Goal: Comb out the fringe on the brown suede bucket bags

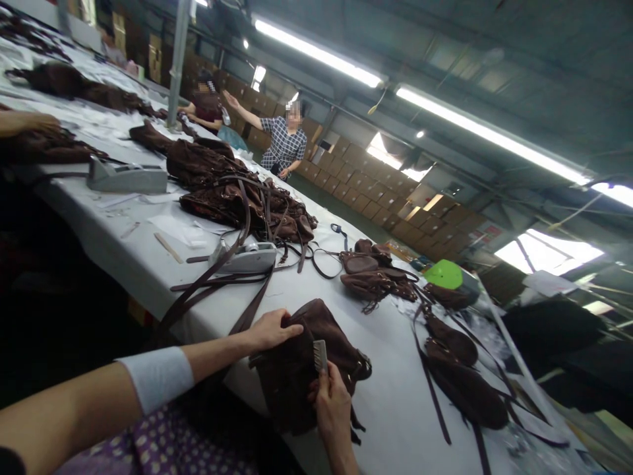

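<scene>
A dark brown suede bag (pixel 301 369) lies at the near edge of the long white table (pixel 395 389). My left hand (pixel 271 330) rests on the bag's upper left edge, fingers curled over the fabric and gripping it. My right hand (pixel 332 402) is closed on a small grey comb-like brush (pixel 320 356), whose teeth touch the bag's front. A white band (pixel 157 377) wraps my left forearm.
Piles of brown bags (pixel 237 191) and loose straps (pixel 217 284) cover the table, with two grey tape dispensers (pixel 244 257) (pixel 126 177). More bags (pixel 459 376) lie to the right. A green object (pixel 444 274) sits beyond. Two people (pixel 284 142) stand at the far end; another person's arm (pixel 27 122) reaches in at left.
</scene>
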Available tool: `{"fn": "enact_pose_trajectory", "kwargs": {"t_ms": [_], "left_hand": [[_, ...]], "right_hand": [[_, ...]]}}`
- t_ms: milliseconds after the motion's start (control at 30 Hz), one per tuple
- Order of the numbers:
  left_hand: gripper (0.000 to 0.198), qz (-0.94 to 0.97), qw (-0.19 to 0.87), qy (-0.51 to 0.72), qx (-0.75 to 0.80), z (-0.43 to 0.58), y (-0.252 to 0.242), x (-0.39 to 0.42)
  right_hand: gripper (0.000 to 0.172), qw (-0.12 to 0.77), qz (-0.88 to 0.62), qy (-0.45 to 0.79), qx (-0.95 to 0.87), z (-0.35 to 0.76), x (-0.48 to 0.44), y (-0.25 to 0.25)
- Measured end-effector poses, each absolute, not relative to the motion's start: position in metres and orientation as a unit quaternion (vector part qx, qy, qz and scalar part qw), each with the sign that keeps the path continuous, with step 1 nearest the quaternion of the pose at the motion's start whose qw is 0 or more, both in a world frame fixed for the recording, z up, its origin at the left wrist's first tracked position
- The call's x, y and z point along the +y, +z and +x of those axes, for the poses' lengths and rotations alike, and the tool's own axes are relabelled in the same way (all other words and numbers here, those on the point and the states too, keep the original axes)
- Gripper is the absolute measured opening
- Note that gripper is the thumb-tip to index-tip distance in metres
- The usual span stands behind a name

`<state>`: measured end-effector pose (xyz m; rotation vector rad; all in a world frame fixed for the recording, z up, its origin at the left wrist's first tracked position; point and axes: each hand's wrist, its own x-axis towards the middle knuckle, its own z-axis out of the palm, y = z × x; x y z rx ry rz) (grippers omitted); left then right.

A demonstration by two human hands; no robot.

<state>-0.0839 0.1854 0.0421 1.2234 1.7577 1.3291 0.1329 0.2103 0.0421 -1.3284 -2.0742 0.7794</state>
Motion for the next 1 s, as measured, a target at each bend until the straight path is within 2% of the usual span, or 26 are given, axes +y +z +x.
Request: {"fn": "enact_pose_trajectory", "kwargs": {"t_ms": [133,233,533,633,733,800,900,1000], "left_hand": [[0.055,0.418,0.271,0.510,0.702,-0.068,0.035,0.169],[0.062,0.356,0.324,0.531,0.697,-0.060,0.022,0.162],[0.047,0.378,0.517,0.478,0.601,-0.051,0.012,0.167],[0.041,0.423,0.536,0.455,0.571,-0.047,0.019,0.165],[0.031,0.483,0.522,0.425,0.560,-0.045,0.025,0.163],[0.025,0.526,0.505,0.397,0.558,-0.048,0.030,0.160],[0.022,0.578,0.472,0.345,0.570,-0.065,0.043,0.154],[0.026,0.616,0.417,0.305,0.595,-0.084,0.068,0.152]], "right_hand": [[0.036,0.285,-0.496,0.291,-0.767,0.132,0.208,0.040],[0.037,0.281,-0.491,0.285,-0.773,0.129,0.209,0.041],[0.038,0.266,-0.464,0.268,-0.801,0.127,0.206,0.042],[0.038,0.276,-0.432,0.272,-0.815,0.128,0.202,0.048],[0.037,0.287,-0.383,0.223,-0.850,0.121,0.201,0.056],[0.041,0.236,-0.362,0.161,-0.887,0.113,0.203,0.057],[0.056,0.098,-0.337,0.100,-0.931,0.100,0.206,0.055],[0.053,0.024,-0.311,0.096,-0.945,0.090,0.206,0.054]]}}
